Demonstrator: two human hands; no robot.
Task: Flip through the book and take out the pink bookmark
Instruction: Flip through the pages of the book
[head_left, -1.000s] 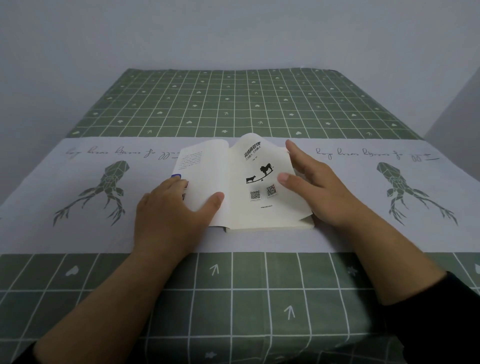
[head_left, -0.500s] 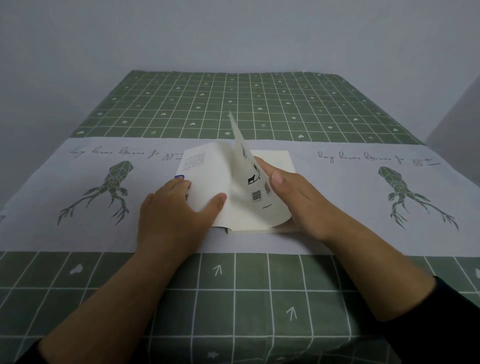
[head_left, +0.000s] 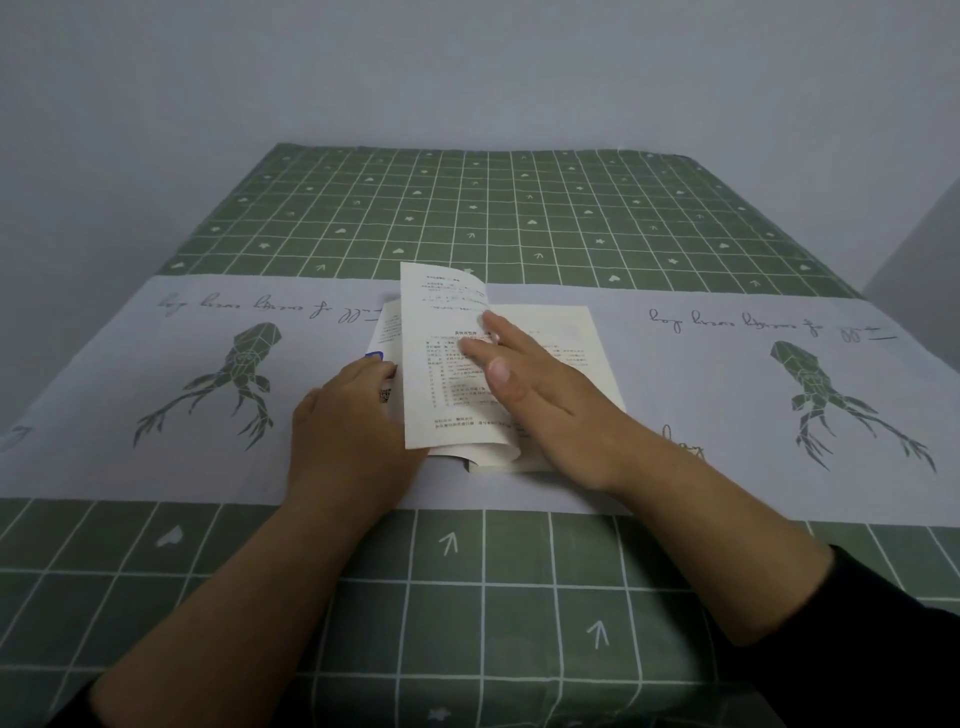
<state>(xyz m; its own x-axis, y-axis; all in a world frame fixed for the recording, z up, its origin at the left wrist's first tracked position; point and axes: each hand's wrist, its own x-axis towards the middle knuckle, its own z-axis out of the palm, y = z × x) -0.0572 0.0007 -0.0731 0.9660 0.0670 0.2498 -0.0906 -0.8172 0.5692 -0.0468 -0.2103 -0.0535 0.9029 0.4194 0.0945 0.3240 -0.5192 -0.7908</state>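
A white paperback book (head_left: 582, 332) lies open on the pale band of the tablecloth, in the middle of the view. A printed page (head_left: 441, 364) stands half turned, leaning to the left. My right hand (head_left: 540, 400) rests on that page with its fingers spread, pushing it over. My left hand (head_left: 348, 436) lies flat on the opened cover (head_left: 387, 327) and pins it to the table. No pink bookmark shows anywhere; it may be hidden between the pages.
The table (head_left: 493, 597) wears a green checked cloth with a pale band and stag-head prints (head_left: 228, 379) on both sides. Grey walls close in behind and to the right.
The title page with the animal drawing has gone over to the left. My right hand has moved onto a further printed page and is turning it leftwards. My left hand has stayed put.
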